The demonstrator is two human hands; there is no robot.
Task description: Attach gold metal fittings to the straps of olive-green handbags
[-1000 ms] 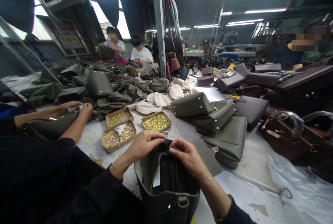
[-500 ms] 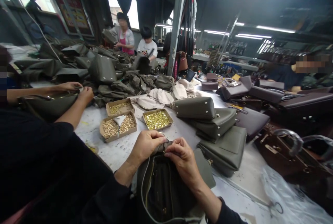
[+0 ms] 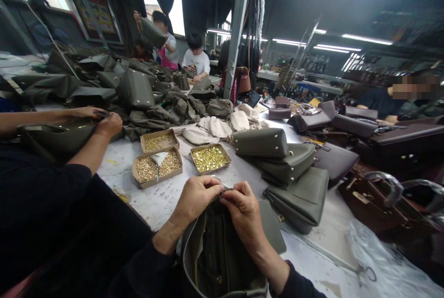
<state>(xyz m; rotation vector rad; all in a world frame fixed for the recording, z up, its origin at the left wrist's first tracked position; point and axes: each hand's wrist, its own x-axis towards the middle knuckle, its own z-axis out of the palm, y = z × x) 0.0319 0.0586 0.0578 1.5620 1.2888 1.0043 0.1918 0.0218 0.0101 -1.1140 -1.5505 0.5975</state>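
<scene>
A dark olive handbag (image 3: 215, 256) stands in front of me with its mouth open, a zipped lining showing inside. My left hand (image 3: 197, 196) pinches the far rim of the bag between thumb and fingers. Close beside it, my right hand (image 3: 244, 210) is closed on the same rim, fingertips pressed together. Whether a small metal piece sits between the fingertips is too small to tell. A flap of the bag (image 3: 274, 226) spreads to the right behind my right hand.
Beyond my hands are cardboard boxes of gold rivets (image 3: 157, 168) and shiny gold pieces (image 3: 210, 158). Olive bags (image 3: 298, 196) are stacked at right, brown bags (image 3: 381, 205) farther right. A co-worker's hands (image 3: 107, 124) hold another bag at left. Clear plastic (image 3: 388, 261) lies at lower right.
My hands stay at the far rim and have shifted slightly; the rim between them now shows a pale curved edge. In the background, a co-worker has raised a bag.
</scene>
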